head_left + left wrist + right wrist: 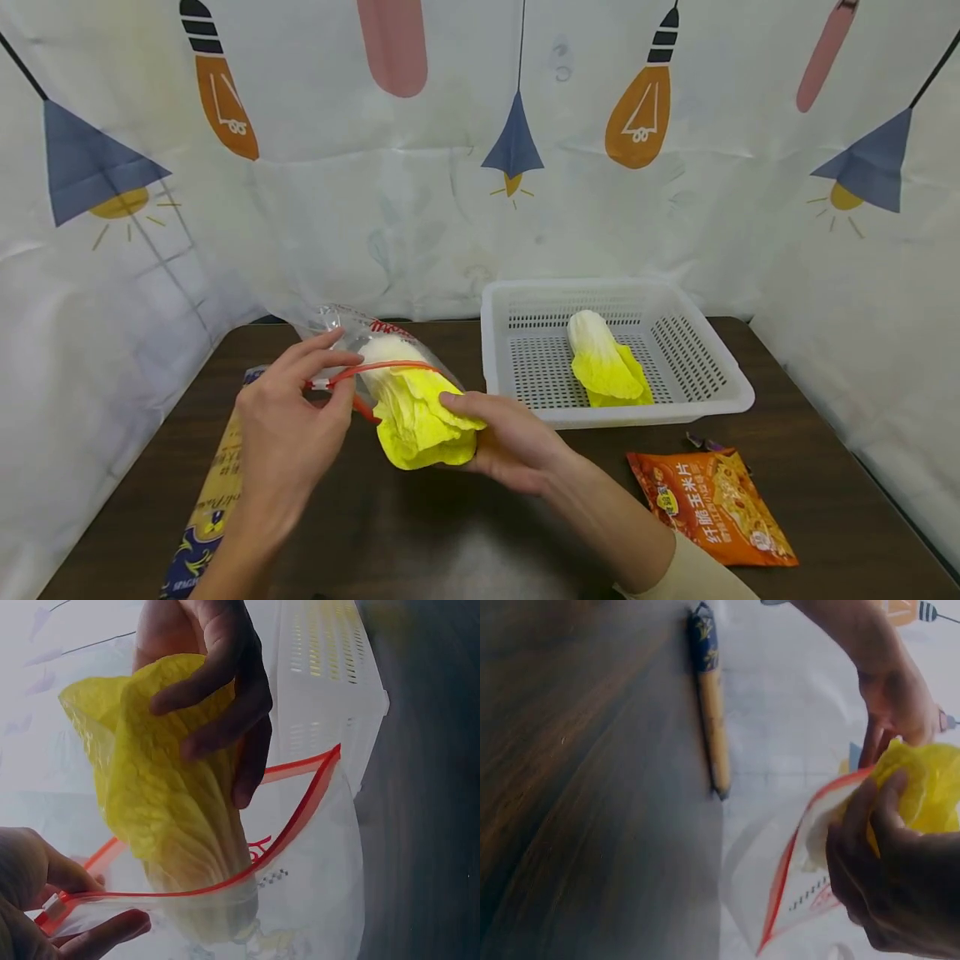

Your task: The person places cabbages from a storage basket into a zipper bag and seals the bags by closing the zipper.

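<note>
A small cabbage (423, 408) with a white stem and yellow leaves lies partly inside a clear zip bag (315, 900), stem end inward. My right hand (517, 442) grips its leafy end, thumb on top. The bag's mouth, edged by a red zip strip (300, 814), gapes around the stem. At the slider corner, my left hand (300, 408) pinches the bag's edge between thumb and fingers. The right wrist view shows the right hand's fingers (855, 832) wrapped around the leaves, with the bag hanging below.
A white plastic basket (615, 417) at the back right holds a second yellow-leaved cabbage (607, 362). An orange snack packet (712, 508) lies in front of it, with a small dark wrapped item (703, 442) behind. Along the left edge lies a long spaghetti pack (206, 517).
</note>
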`<state>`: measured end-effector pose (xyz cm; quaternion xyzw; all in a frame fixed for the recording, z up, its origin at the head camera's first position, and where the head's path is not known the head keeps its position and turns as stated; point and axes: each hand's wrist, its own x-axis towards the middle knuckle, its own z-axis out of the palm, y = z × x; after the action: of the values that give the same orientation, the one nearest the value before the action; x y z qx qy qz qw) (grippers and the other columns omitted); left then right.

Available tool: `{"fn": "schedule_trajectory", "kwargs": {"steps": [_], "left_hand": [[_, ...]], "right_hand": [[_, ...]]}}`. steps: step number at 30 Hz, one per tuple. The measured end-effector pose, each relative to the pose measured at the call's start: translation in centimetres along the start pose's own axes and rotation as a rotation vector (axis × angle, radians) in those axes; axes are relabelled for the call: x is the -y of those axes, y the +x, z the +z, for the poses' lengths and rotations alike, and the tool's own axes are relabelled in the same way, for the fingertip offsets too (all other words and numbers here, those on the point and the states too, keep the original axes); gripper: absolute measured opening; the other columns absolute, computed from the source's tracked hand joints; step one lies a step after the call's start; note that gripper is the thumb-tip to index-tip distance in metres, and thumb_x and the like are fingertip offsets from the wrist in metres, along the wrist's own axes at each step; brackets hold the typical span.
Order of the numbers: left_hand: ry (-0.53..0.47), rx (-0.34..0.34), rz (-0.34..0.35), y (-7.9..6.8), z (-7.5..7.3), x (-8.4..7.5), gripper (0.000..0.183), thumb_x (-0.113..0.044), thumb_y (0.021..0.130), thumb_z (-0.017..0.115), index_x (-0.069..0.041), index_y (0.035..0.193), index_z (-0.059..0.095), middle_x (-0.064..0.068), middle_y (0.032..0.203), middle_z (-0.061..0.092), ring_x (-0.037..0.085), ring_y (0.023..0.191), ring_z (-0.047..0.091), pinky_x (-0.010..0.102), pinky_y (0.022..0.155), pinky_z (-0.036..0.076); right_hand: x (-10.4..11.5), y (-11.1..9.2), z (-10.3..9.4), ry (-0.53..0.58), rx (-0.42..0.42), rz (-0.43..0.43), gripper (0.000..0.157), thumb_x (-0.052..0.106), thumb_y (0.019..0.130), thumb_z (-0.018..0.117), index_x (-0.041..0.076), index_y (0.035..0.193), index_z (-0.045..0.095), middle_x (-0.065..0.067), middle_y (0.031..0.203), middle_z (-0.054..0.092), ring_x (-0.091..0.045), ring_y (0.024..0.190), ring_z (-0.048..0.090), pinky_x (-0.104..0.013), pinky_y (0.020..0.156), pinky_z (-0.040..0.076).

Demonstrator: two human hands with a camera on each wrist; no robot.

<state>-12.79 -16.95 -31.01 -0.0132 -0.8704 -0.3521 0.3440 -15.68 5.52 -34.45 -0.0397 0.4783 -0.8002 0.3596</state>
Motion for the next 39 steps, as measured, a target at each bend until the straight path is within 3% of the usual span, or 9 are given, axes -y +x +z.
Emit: {"fn": "schedule_trajectory", "kwargs": {"steps": [2,4,7,11,18,23,25,29,39], "left_hand": [[-0.004,0.0,0.007,0.0,0.0,0.0,0.02,-0.002,0.088,0.072,-0.013,0.098,0.084,0.002,0.13,0.074,0.03,0.111,0.071,0.004,0.064,0.038],[-0.008,-0.002,0.011,0.1,0.0,0.1,0.02,-0.002,0.087,0.072,-0.013,0.098,0.084,0.002,0.13,0.075,0.031,0.11,0.072,0.005,0.062,0.038],[0.003,0.014,0.013,0.1,-0.1,0.2,0.019,-0.002,0.088,0.073,-0.013,0.099,0.084,0.003,0.13,0.074,0.03,0.101,0.072,0.011,0.051,0.036],[0.02,0.052,0.005,0.2,-0.1,0.3,0.019,-0.005,0.089,0.074,-0.015,0.102,0.084,0.002,0.132,0.073,0.026,0.077,0.067,0.02,0.041,0.032],[0.033,0.078,-0.007,0.2,-0.1,0.5,0.02,-0.006,0.09,0.073,-0.017,0.102,0.084,0.002,0.133,0.073,0.02,0.064,0.057,0.022,0.04,0.033],[0.021,0.081,0.01,0.1,-0.2,0.7,0.021,-0.004,0.089,0.073,-0.016,0.101,0.084,0.002,0.132,0.073,0.02,0.065,0.059,0.02,0.041,0.034],[0.009,0.081,0.013,0.1,-0.2,0.7,0.021,-0.003,0.088,0.073,-0.015,0.102,0.084,0.003,0.132,0.073,0.024,0.075,0.065,0.018,0.043,0.035],[0.002,0.083,0.008,0.2,-0.3,0.8,0.022,-0.003,0.089,0.072,-0.015,0.102,0.084,0.004,0.131,0.074,0.028,0.081,0.067,0.015,0.049,0.038],[0.03,0.111,0.004,0.3,-0.5,0.9,0.021,-0.006,0.09,0.074,-0.015,0.106,0.083,0.004,0.131,0.074,0.03,0.093,0.071,0.016,0.059,0.045]], "right_hand": [[0.0,0.3,0.2,-0.009,-0.016,-0.011,0.053,0.026,0.103,0.061,0.002,0.147,0.044,-0.011,0.131,0.058,-0.024,0.113,0.063,-0.047,0.104,0.055],[-0.1,0.7,0.4,-0.115,-0.059,-0.065,0.054,0.027,0.102,0.064,0.001,0.146,0.045,-0.012,0.129,0.059,-0.024,0.109,0.065,-0.045,0.101,0.057],[-0.2,1.1,0.6,-0.331,-0.149,-0.152,0.057,0.028,0.098,0.07,0.0,0.142,0.049,-0.014,0.123,0.063,-0.022,0.099,0.067,-0.036,0.091,0.061],[-0.1,1.3,1.1,-0.554,-0.262,-0.214,0.061,0.032,0.093,0.077,0.0,0.139,0.052,-0.013,0.12,0.064,-0.023,0.095,0.066,-0.031,0.083,0.059],[-0.4,1.3,2.1,-1.093,-0.476,-0.457,0.069,0.033,0.085,0.085,0.013,0.144,0.056,-0.002,0.122,0.069,-0.018,0.097,0.064,-0.029,0.08,0.059],[-0.5,1.4,2.7,-1.268,-0.484,-0.612,0.069,0.024,0.085,0.086,0.012,0.146,0.057,-0.003,0.133,0.068,-0.018,0.107,0.066,-0.031,0.089,0.06],[-0.5,1.5,2.9,-1.338,-0.493,-0.667,0.067,0.021,0.084,0.086,0.012,0.144,0.058,-0.005,0.136,0.067,-0.02,0.111,0.067,-0.033,0.092,0.06],[-0.3,1.9,3.0,-1.51,-0.522,-0.758,0.063,0.018,0.083,0.087,0.012,0.14,0.062,-0.005,0.142,0.065,-0.024,0.114,0.068,-0.037,0.096,0.06],[-0.1,2.9,3.3,-1.807,-0.435,-0.808,0.062,0.017,0.085,0.087,0.011,0.141,0.062,-0.004,0.141,0.064,-0.023,0.109,0.068,-0.033,0.097,0.059]]}}
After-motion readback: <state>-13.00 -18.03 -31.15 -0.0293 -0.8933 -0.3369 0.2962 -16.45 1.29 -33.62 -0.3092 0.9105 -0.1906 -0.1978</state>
